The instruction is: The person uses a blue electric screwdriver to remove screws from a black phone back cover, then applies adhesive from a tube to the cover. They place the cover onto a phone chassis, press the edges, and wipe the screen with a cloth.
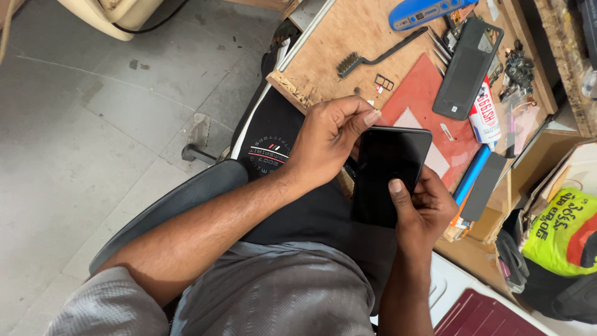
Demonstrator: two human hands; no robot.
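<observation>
Grey sleeves (261,298) fill the near edge, and both forearms reach up from them over a black shirt (273,146). Right hand (426,208) grips the lower end of a black phone (388,174), fingers wrapped round its right edge and thumb (398,193) pressed flat on the dark glass. Left hand (329,140) is curled at the phone's top left corner, thumb and fingertips pinched together on that corner. Phone is held upright above the lap, just in front of the edge of a wooden bench (348,31), screen dark and facing the camera. Beyond it a red mat (426,87) lies on the bench, partly hidden by the phone. A small tray (384,81) rests just off the mat's upper left. Farther left lies a black brush (373,57), its bristled head toward the bench's edge. A dark back cover (467,67) lies slanted across the mat's right side, with a white tube (484,115) just beside it. Farthest off, a blue tool (429,11) lies at the top. A grey tiled floor (93,112) spreads on the left.
</observation>
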